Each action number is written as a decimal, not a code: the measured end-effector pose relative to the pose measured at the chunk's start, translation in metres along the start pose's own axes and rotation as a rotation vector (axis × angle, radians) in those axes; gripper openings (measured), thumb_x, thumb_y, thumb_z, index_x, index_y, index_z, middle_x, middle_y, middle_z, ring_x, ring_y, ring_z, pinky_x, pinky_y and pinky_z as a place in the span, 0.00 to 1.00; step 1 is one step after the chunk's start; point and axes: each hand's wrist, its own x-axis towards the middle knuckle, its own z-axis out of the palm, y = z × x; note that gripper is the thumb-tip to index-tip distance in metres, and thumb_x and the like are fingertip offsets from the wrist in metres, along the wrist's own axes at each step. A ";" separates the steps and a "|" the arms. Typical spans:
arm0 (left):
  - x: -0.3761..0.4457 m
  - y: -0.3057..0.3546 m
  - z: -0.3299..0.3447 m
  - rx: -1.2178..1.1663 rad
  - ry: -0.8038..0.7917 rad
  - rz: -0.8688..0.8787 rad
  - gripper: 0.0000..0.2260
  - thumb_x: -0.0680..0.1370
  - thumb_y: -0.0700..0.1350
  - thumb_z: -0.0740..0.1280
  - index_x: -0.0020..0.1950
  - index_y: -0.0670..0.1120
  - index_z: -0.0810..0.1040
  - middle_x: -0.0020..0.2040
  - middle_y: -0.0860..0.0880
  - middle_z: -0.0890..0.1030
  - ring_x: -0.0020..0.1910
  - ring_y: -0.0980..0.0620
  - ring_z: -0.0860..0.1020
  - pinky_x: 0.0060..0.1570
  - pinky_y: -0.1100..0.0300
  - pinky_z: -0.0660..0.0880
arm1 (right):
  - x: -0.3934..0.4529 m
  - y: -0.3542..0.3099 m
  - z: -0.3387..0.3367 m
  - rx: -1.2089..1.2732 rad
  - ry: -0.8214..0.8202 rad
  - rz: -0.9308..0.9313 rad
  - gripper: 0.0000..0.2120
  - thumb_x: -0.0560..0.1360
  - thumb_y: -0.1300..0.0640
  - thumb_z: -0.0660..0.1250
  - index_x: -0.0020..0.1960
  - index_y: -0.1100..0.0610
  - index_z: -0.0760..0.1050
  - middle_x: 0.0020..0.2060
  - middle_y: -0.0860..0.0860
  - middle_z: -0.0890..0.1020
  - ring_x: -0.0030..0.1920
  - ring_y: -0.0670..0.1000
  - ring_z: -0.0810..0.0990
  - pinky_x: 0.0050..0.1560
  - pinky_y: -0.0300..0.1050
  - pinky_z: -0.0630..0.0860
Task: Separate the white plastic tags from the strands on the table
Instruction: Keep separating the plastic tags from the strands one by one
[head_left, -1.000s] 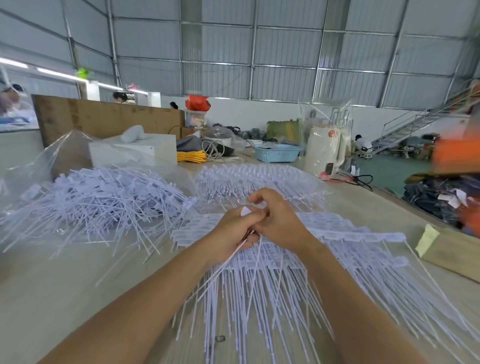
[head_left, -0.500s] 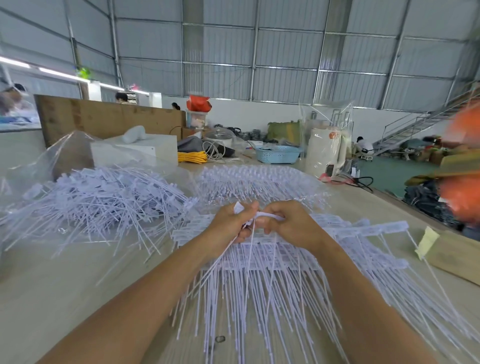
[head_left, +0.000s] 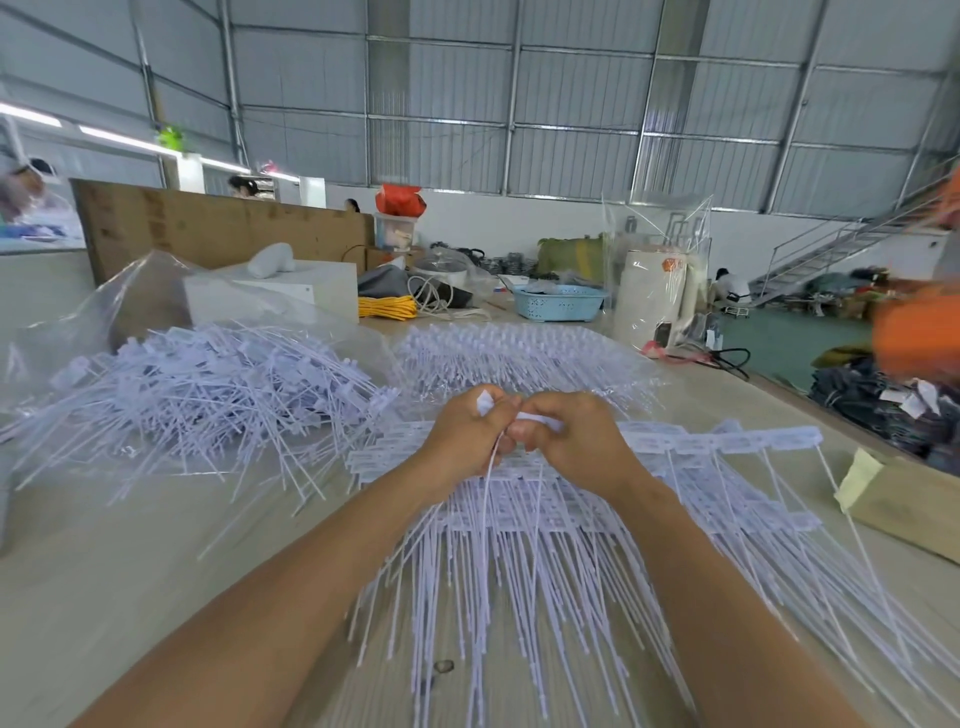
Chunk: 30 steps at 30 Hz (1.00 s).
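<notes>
Your left hand (head_left: 465, 434) and right hand (head_left: 569, 436) still pinch one white tag (head_left: 535, 419) above the strands (head_left: 519, 545), seemingly drawn closer together than half a second ago.

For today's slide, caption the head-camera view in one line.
Both hands pinch one white tag above rows of joined tags.

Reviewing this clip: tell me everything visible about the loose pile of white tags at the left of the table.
The loose pile is a tangled heap of thin white plastic strands with small flat rectangular heads, pointing every way. It lies on the pale table, partly on and under a crumpled clear plastic bag. Stray strands fan out toward the near edge. Neither hand touches it; it lies left of the ordered rows under the hands.
</notes>
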 end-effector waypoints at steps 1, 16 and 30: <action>0.000 0.001 -0.001 -0.006 -0.011 -0.018 0.11 0.81 0.46 0.63 0.38 0.49 0.72 0.24 0.54 0.73 0.23 0.57 0.69 0.23 0.67 0.63 | 0.000 0.000 0.000 -0.006 0.007 -0.003 0.06 0.73 0.60 0.70 0.40 0.62 0.80 0.36 0.59 0.82 0.40 0.60 0.79 0.45 0.55 0.75; 0.000 0.050 -0.042 -0.671 -0.103 -0.066 0.15 0.82 0.50 0.57 0.36 0.46 0.65 0.26 0.52 0.68 0.23 0.57 0.67 0.23 0.67 0.67 | -0.003 0.027 -0.022 -0.181 0.350 0.118 0.08 0.74 0.58 0.68 0.37 0.56 0.73 0.29 0.56 0.77 0.33 0.58 0.73 0.34 0.46 0.65; 0.028 0.026 -0.218 1.102 0.588 -0.304 0.12 0.80 0.36 0.58 0.62 0.34 0.71 0.62 0.37 0.74 0.62 0.40 0.73 0.59 0.54 0.69 | 0.000 0.023 -0.006 -0.279 0.237 0.144 0.06 0.73 0.57 0.70 0.41 0.60 0.78 0.33 0.60 0.81 0.39 0.64 0.80 0.41 0.54 0.74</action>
